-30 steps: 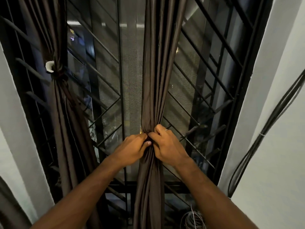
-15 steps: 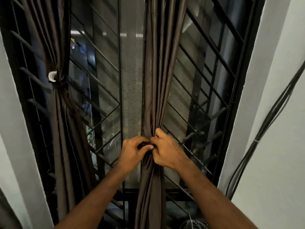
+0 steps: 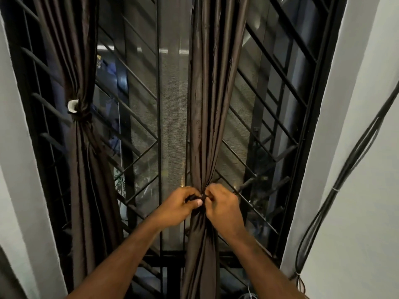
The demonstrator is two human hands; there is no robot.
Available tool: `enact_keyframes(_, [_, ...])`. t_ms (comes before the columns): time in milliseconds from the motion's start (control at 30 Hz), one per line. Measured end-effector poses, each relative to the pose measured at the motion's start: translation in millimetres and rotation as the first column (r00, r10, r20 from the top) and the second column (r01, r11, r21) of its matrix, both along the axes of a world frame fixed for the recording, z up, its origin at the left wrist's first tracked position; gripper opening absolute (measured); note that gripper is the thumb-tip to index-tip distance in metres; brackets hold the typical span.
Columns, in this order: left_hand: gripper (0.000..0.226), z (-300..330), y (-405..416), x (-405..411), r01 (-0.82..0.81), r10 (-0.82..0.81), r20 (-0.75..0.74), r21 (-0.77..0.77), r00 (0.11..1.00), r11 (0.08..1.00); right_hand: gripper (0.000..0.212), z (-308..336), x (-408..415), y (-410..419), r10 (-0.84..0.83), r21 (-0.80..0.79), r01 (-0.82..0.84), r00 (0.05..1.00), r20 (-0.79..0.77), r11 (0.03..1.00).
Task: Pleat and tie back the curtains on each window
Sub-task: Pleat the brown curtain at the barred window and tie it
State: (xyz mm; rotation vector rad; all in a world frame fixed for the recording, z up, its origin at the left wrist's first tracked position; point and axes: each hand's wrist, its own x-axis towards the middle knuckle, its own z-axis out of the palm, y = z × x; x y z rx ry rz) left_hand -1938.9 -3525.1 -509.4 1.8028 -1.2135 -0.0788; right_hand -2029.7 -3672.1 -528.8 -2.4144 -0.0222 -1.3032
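A dark brown curtain [image 3: 210,117] hangs gathered into pleats in the middle of the window. My left hand [image 3: 179,207] and my right hand [image 3: 222,207] meet at its narrow waist. Both pinch a thin dark tie band [image 3: 195,197] wrapped round the bunched cloth. The band's far side is hidden behind the fabric. At the left hangs a second brown curtain [image 3: 84,152], cinched by its own dark tie [image 3: 83,117] with a white end [image 3: 73,106].
Black metal window bars [image 3: 269,108] with diagonal struts and a mesh screen [image 3: 172,117] stand behind the curtains. White walls [image 3: 354,190] flank the window. Black cables [image 3: 345,169] run down the right wall, and loose wires [image 3: 248,293] lie at the sill.
Both hands stay at the curtain's waist; the fingers have shifted from gripping cloth to pinching the thin dark band. The view has tilted slightly.
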Motion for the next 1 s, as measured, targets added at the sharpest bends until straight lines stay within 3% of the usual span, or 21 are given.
enact_keyframes(133, [0.020, 12, 6, 0, 0.098, -0.087, -0.249, 0.031, 0.964, 0.995, 0.010, -5, -4, -7, 0.101, 0.135, -0.099, 0.995, -0.008, 0.986])
enact_keyframes(267, [0.022, 10, 7, 5, 0.029, -0.030, -0.230, -0.010, 0.973, 1.000, 0.018, -9, -14, -3, 0.277, 0.176, -0.260, 0.957, -0.083, 0.949])
enact_keyframes(400, [0.021, 9, 7, -3, 0.028, -0.038, -0.364, -0.030, 0.931, 0.999, 0.038, -16, -4, 1, 0.121, 0.103, -0.106, 0.980, -0.158, 0.989])
enact_keyframes(500, [0.021, 9, 10, -4, 0.045, -0.085, -0.458, -0.098, 0.885, 0.994, 0.039, -18, 1, -1, 0.137, 0.050, -0.131, 0.978, -0.155, 0.990])
enact_keyframes(600, [0.021, 2, 9, -4, -0.088, -0.045, -0.511, -0.232, 0.858, 0.969, 0.041, -18, 0, -2, 0.161, 0.020, -0.160, 0.976, -0.145, 0.987])
enact_keyframes(800, [0.035, 29, -12, 3, -0.348, 0.225, -0.334, -0.375, 0.915, 0.859, 0.035, -10, -1, 13, 0.107, 0.086, -0.101, 0.992, -0.061, 0.991])
enact_keyframes(900, [0.030, 40, -16, 13, -0.490, 0.450, -0.193, -0.317, 0.872, 0.812, 0.035, -19, -6, 23, 0.103, 0.129, -0.097, 0.994, -0.037, 0.987])
enact_keyframes(1000, [0.036, 34, -23, 15, -0.544, 0.518, -0.169, -0.266, 0.839, 0.795, 0.037, -32, -10, 30, 0.095, 0.153, -0.087, 0.994, -0.047, 0.984])
